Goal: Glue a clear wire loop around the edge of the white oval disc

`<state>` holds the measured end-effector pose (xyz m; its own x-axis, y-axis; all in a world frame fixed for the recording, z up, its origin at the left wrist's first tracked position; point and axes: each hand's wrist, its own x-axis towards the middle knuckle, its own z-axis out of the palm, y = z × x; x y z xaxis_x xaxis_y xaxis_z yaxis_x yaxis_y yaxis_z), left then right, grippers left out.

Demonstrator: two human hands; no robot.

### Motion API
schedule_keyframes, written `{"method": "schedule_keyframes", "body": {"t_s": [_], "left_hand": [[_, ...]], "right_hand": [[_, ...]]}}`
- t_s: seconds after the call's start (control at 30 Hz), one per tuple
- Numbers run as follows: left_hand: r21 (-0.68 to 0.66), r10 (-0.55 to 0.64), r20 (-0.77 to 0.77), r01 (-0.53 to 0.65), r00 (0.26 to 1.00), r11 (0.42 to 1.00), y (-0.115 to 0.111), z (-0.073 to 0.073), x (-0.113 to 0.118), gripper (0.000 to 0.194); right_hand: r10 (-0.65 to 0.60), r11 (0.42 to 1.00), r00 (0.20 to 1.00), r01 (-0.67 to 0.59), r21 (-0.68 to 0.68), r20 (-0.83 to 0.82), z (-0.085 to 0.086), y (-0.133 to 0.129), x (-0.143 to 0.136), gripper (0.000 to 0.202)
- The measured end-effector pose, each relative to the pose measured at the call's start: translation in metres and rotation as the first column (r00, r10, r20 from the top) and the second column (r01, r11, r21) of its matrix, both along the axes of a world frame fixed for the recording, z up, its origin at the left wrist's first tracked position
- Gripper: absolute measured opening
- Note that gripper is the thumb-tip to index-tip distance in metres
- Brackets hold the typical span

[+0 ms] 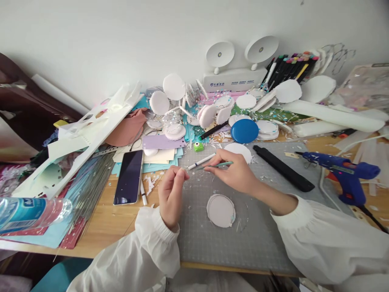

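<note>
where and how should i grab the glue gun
The glue gun is probably best held by its handle, coming from the right. The handle juts toward the near side, with the red trigger on its left; the nozzle points left, so this approach should stay clear of the tip.

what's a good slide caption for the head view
Right hand holds a slim green tool near the left hand; white disc on gray mat.

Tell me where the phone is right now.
In the head view, the phone lies left of centre on the desk, between the bundle of wires and the left hand.
</note>
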<state>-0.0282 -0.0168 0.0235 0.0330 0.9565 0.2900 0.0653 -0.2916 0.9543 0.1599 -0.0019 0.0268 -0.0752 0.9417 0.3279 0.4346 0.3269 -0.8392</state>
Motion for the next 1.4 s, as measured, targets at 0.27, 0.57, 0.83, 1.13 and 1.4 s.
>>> {"method": "schedule_keyframes", "body": {"t_s": [0.27,0.57,0.83,1.13,1.4], "left_hand": [[0.023,0.029,0.002,-0.029,1.0,0.999,0.002,-0.005,0.001,0.031],[0.055,0.066,0.103,-0.072,0.992,0.996,0.002,-0.011,-0.001,0.03],[-0.013,0.08,0.251,-0.08,0.965,0.997,0.005,-0.007,0.0,0.022],[-0.009,-0.03,0.124,0.031,0.992,0.999,-0.001,-0.004,-0.002,0.018],[0.049,-0.354,-0.166,0.366,0.92,0.929,-0.007,-0.002,0.005,0.015]], "right_hand": [[0.051,0.997,0.998,-0.053,-0.049,-0.048,-0.006,-0.003,0.005,0.02],[0.105,0.988,0.991,-0.114,-0.101,-0.088,-0.021,0.003,-0.004,0.021],[-0.005,0.993,0.996,-0.007,-0.121,-0.093,-0.02,0.002,-0.009,0.022],[-0.192,0.949,0.894,0.064,-0.308,-0.406,0.009,-0.027,0.024,0.03],[-0.334,0.854,0.68,-0.075,-0.515,-0.653,0.0,-0.062,0.031,0.044]]}}
